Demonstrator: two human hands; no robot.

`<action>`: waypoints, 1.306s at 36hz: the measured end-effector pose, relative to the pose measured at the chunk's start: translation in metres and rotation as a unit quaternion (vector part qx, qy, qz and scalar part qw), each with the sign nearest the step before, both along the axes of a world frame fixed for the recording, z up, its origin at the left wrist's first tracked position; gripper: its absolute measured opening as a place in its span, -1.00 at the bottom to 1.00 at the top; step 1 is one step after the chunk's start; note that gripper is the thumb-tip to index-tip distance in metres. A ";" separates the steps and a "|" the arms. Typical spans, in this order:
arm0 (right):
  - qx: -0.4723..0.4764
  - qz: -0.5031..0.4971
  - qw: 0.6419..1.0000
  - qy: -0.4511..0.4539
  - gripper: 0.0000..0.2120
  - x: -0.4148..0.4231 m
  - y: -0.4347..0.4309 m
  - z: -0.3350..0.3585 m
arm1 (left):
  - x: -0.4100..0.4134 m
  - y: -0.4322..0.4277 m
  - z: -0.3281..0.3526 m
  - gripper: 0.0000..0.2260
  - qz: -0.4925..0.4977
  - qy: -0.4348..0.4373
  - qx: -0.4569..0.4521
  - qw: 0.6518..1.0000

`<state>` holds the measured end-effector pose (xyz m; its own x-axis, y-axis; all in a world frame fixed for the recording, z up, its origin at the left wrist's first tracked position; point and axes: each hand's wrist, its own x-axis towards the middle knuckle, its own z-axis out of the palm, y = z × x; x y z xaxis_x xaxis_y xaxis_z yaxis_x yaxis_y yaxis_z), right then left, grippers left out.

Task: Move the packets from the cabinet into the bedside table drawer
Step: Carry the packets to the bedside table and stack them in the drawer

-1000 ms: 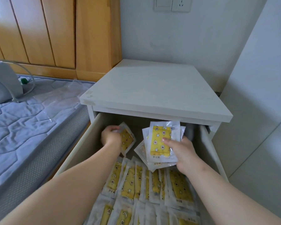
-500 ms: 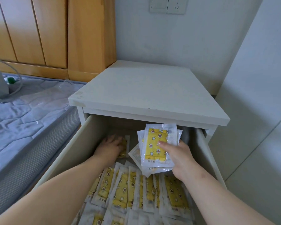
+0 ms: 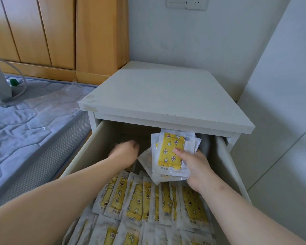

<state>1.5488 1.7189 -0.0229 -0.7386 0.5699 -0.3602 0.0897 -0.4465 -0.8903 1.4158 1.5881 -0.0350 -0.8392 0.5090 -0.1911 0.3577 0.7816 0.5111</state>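
Rows of yellow-printed packets [image 3: 148, 200] already line the open drawer [image 3: 94, 149] across the bottom centre of the frame, overlapping like shingles. Just above them, mid-frame, the right hand [image 3: 198, 168] grips a fanned stack of packets [image 3: 171, 152], with the thumb pressed across the front face and the fingers curled behind. To its left, the left hand [image 3: 125, 152] reaches palm-down toward the drawer's shadowed back; whether it pinches anything cannot be told. The packets look light, thin and floppy, and their clear wrappers are likely slick, so a loose stack may slide apart. A flat pinch across both faces, or on a sealed edge, seems the safest hold. Beyond, the bedside table [image 3: 166, 96] fills the centre and wooden panels [image 3: 51, 32] the upper left.
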 end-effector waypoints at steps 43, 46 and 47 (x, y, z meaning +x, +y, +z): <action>-0.038 -0.053 0.995 -0.074 -0.74 -0.080 0.017 -0.058 | -0.035 0.016 -0.031 -0.82 0.046 -0.058 0.014 0.997; -0.040 -0.036 0.996 -0.065 -0.74 -0.089 0.010 -0.059 | -0.034 0.020 -0.032 -0.78 0.113 -0.210 0.085 0.967; -0.022 -0.024 0.996 -0.077 -0.72 -0.092 0.006 -0.059 | -0.033 0.019 -0.032 -0.78 0.131 -0.249 0.107 0.954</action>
